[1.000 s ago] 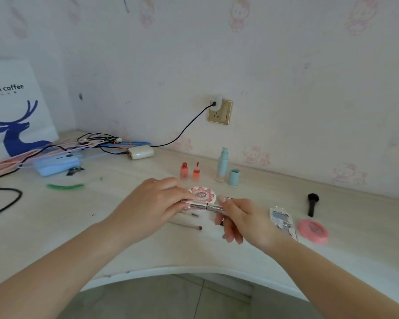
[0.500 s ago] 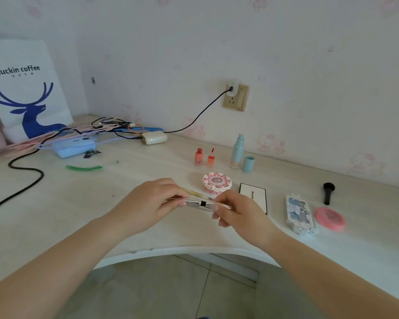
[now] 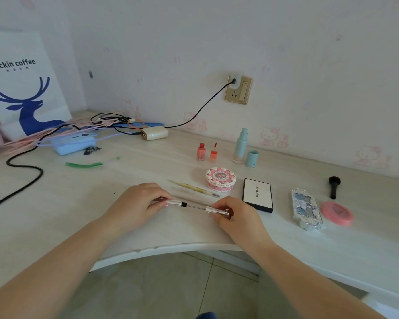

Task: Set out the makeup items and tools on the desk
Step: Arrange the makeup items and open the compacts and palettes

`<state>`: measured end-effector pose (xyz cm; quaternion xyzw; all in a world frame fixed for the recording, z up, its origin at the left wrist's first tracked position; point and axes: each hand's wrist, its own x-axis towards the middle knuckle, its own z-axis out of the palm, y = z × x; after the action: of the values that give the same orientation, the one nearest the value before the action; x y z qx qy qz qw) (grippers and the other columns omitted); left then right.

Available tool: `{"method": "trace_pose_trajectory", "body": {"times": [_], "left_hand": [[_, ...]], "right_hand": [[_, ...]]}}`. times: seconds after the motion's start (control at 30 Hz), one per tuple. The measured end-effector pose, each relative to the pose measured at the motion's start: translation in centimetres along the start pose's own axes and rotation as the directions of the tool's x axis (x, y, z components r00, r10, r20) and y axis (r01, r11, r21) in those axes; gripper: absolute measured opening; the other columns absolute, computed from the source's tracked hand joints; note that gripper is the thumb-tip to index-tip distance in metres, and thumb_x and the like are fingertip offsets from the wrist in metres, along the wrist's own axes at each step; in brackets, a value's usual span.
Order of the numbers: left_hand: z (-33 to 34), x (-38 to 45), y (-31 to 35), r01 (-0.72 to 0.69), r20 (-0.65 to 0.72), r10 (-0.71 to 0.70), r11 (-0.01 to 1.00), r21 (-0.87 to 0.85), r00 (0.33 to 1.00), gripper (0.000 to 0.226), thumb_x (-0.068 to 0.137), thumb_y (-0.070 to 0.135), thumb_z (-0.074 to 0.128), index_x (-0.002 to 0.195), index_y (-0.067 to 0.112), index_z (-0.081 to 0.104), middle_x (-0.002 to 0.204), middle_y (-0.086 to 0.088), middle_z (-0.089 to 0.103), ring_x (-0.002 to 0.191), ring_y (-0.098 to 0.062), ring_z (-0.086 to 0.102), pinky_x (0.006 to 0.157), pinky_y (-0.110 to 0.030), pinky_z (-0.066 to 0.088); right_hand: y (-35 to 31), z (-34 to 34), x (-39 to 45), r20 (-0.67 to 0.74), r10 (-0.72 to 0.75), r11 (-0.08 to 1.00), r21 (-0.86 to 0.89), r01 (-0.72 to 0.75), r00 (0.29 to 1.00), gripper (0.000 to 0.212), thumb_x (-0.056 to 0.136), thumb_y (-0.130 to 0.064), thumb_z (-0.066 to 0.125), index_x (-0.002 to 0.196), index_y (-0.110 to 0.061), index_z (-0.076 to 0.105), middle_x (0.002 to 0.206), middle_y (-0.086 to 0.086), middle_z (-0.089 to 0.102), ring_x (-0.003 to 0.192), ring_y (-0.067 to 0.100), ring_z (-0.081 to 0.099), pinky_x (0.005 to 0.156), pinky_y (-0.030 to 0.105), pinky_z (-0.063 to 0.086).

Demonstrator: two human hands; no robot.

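Right now the left hand (image 3: 138, 203) pinches 1 end of a thin silver makeup pen (image 3: 195, 206), and the right hand (image 3: 234, 214) pinches the other end. The pen hangs just above the near part of the tabletop (image 3: 55, 203), almost flat. It looks pulled open, with a thin rod and a small black ring showing in the middle.

To do this step well, I think both hands should pull straight along the pen, not bend it, since the rod looks thin. Then each part can go down gently, lying flat so it does not roll off the near edge.

A good spot seems to be beside the 2 thin sticks (image 3: 194, 188), which lie just behind the pen. The round pink cake-shaped case (image 3: 220, 179) sits right by their far right end, so keep fingers clear of it.

To the right lie a black-edged white palette (image 3: 258, 195), a sparkly blue case (image 3: 306, 209) and a pink round compact (image 3: 336, 213). A black brush (image 3: 334, 187) lies behind them. Farther back stand 2 small red lip tints (image 3: 206, 152) and a pale green bottle (image 3: 240, 146) with its cap (image 3: 252, 158) beside it.
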<state>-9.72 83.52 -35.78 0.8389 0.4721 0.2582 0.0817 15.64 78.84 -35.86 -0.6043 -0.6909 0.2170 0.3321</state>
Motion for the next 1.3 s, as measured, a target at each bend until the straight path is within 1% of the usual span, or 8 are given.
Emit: {"method": "trace_pose_trajectory", "body": {"times": [0.17,0.4,0.57,0.83,0.97,1.07,1.2,1.3], "left_hand": [[0.8,0.8,0.0,-0.020,-0.026,0.022,0.998,0.060,0.999,0.039,0.081,0.049,0.041,0.097,0.027,0.070,0.090,0.013,0.068,0.084,-0.010,0.063,0.074,-0.032,0.052],[1.9,1.5,0.1,-0.059,-0.025,0.061,0.993,0.101,0.998,0.036,0.080,0.046,0.045,0.094,0.027,0.072,0.090,0.012,0.071,0.082,-0.014,0.065,0.071,-0.033,0.053],[2.6,1.7,-0.1,-0.039,-0.034,0.042,0.994,0.104,0.999,0.022,0.078,0.037,0.060,0.093,0.026,0.072,0.088,0.010,0.070,0.081,-0.015,0.064,0.071,-0.032,0.052],[2.7,1.5,0.3,-0.021,-0.061,0.029,0.990,0.137,0.998,0.029,0.076,0.035,0.063,0.100,0.021,0.072,0.090,0.004,0.069,0.082,-0.021,0.064,0.073,-0.028,0.049],[2.1,1.2,1.1,-0.007,-0.157,0.027,0.991,0.132,0.987,0.041,0.079,0.042,0.055,0.112,0.020,0.067,0.099,0.001,0.066,0.088,-0.021,0.064,0.075,-0.033,0.051],[1.1,1.5,2.1,0.024,-0.236,-0.013,0.999,0.041,0.972,0.038,0.082,0.039,0.056,0.115,0.022,0.065,0.101,0.004,0.062,0.091,-0.015,0.061,0.078,-0.032,0.050],[0.1,3.3,4.6,-0.002,-0.299,-0.019,0.998,-0.069,0.954,0.025,0.083,0.029,0.064,0.107,0.021,0.069,0.095,0.010,0.058,0.090,-0.001,0.053,0.080,-0.007,0.038],[0.6,5.7,7.8,-0.048,-0.261,0.016,0.992,-0.118,0.965,0.022,0.083,0.015,0.069,0.104,0.020,0.069,0.094,0.012,0.058,0.090,0.005,0.051,0.080,0.000,0.034]], "right_hand": [[0.1,0.8,1.2,-0.031,-0.087,0.984,-0.162,0.081,0.996,0.017,0.083,-0.034,0.066,0.100,-0.030,0.068,0.098,-0.011,0.058,0.073,-0.002,0.049,0.064,0.009,0.038],[0.2,1.4,1.5,-0.048,-0.079,0.974,-0.218,0.067,0.996,0.022,0.081,-0.038,0.067,0.101,-0.031,0.069,0.100,-0.012,0.055,0.080,0.004,0.052,0.071,0.021,0.046],[0.2,1.6,1.7,-0.047,-0.058,0.963,-0.265,0.043,0.997,0.024,0.081,-0.042,0.066,0.102,-0.032,0.068,0.102,-0.012,0.055,0.084,0.008,0.057,0.071,0.025,0.049],[0.3,1.7,1.6,-0.046,-0.071,0.949,-0.310,0.054,0.996,0.032,0.083,-0.042,0.063,0.112,-0.030,0.066,0.106,-0.010,0.054,0.088,0.011,0.059,0.072,0.025,0.049],[0.4,1.2,1.2,-0.130,-0.061,0.995,-0.087,0.050,0.990,0.033,0.081,-0.033,0.069,0.112,-0.030,0.062,0.100,-0.010,0.054,0.070,0.001,0.050,0.067,0.017,0.041],[0.7,0.1,0.9,-0.233,0.005,0.982,0.183,0.039,0.972,0.028,0.082,-0.024,0.069,0.105,-0.035,0.056,0.095,-0.010,0.056,0.077,0.004,0.054,0.069,0.015,0.042],[1.9,-2.8,0.7,-0.310,0.020,0.955,0.287,0.073,0.951,0.029,0.083,-0.016,0.068,0.103,-0.034,0.057,0.102,-0.009,0.057,0.091,-0.004,0.053,0.068,0.011,0.045],[3.4,-6.6,0.2,-0.371,0.027,0.952,0.293,0.089,0.928,0.030,0.084,-0.016,0.067,0.096,-0.042,0.055,0.103,-0.011,0.056,0.092,-0.012,0.051,0.070,0.006,0.043]]}}
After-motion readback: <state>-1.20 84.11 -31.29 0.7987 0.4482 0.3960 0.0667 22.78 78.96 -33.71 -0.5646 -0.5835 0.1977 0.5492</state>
